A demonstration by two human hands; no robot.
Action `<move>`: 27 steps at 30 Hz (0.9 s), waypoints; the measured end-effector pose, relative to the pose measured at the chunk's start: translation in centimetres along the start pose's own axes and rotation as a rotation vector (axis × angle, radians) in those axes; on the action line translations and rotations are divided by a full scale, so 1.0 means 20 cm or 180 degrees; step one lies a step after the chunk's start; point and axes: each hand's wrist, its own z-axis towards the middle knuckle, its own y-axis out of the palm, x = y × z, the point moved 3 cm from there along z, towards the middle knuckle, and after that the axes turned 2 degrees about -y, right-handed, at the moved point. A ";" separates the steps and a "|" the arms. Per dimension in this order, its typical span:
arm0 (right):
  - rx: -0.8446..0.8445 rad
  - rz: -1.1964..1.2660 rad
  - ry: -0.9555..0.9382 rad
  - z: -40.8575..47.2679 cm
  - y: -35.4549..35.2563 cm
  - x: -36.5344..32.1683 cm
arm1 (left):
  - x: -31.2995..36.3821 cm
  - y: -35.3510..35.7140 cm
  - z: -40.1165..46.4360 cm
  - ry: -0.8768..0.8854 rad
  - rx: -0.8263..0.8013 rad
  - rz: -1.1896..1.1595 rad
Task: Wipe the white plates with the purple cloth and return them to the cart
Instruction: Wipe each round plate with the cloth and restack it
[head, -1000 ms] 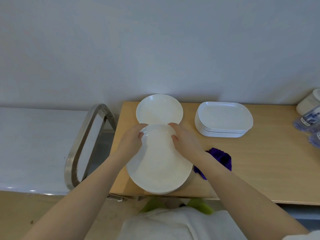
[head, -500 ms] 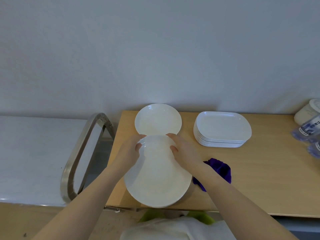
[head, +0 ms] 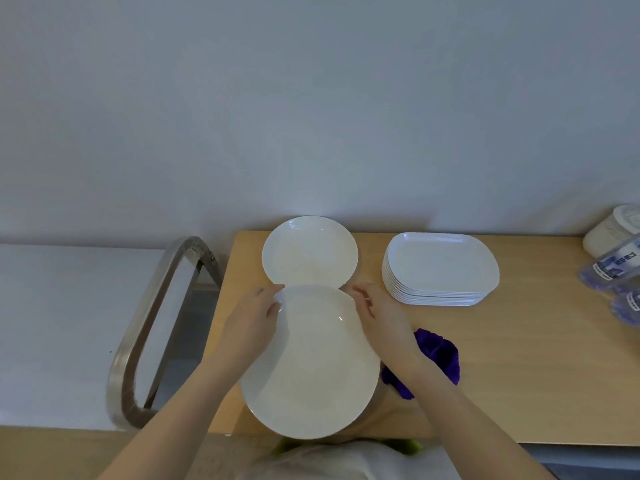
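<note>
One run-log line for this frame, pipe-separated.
left hand: grips near round plate rim | right hand: grips same rim | purple cloth: on table, unheld | wipe: not started

Round white plate (head: 311, 362), nearest the table's front edge: smooth, glossy glaze with a small highlight. Second round plate (head: 309, 251) behind it: same glossy white finish. Stack of oblong white plates (head: 440, 268) right of that: smooth, slight sheen. Table (head: 519, 358): pale wood-look top, matt and smooth. Purple cloth (head: 438, 355) right of the near plate: soft, napped fabric, matt. Cart handle (head: 152, 327) left of the table: brushed metal, dull shine.
</note>
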 end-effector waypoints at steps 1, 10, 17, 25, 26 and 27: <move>0.0097 -0.0081 0.0094 -0.02 -0.03 0.04 | 0.01 -0.01 -0.01 -0.0011 0.0106 0.0098; -0.0805 -0.2329 0.0260 -0.27 -0.07 0.35 | 0.04 -0.05 -0.11 -0.0143 0.0518 0.0259; -0.0334 -0.2351 0.0137 -0.35 -0.10 0.36 | -0.06 -0.04 -0.21 -0.0481 0.0694 -0.0336; 0.0899 0.0059 0.0268 -0.32 -0.39 0.15 | -0.08 -0.08 -0.24 -0.0590 0.0641 -0.0403; 0.1037 0.0225 0.0185 -0.31 -0.43 0.08 | -0.08 -0.08 -0.24 -0.0604 0.0626 -0.0395; 0.1172 0.0328 0.0045 -0.30 -0.48 0.01 | -0.08 -0.09 -0.24 -0.0617 0.0605 -0.0402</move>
